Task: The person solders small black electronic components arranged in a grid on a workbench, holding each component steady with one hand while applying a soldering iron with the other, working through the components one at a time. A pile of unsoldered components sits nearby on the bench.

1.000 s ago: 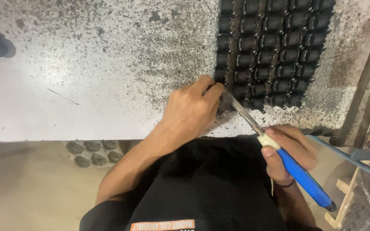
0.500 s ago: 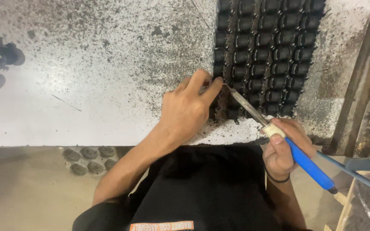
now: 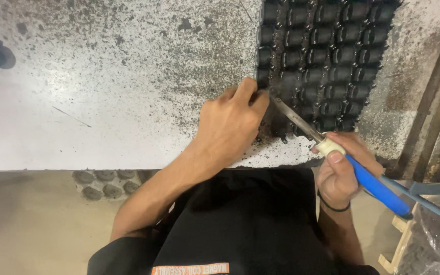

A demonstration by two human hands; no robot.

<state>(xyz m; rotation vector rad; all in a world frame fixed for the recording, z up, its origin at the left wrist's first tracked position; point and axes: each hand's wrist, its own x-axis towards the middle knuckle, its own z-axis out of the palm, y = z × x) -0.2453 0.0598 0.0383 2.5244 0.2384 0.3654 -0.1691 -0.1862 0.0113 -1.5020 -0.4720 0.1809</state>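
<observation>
**Tool tip worked in at the near edge of the black parts**

A small black part [image 3: 262, 97] sits at the near-left corner of the block of parts [image 3: 327, 61] on the speckled table [image 3: 103, 102]. The left hand [image 3: 230, 127] pinches it, fingers closed, apparently to steady it. The right hand [image 3: 339, 170], fist wrapped round the blue-handled tool [image 3: 367, 181], angles the metal tip [image 3: 294, 117] toward the pinch.

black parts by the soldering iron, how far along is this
Done: cannot tell; the rows of small black parts look alike from here. In hand: the left hand pinches at the block's near left corner while the right hand holds a blue-handled iron with its tip there. Left: the rest of the block shows no mark of being worked.
</observation>
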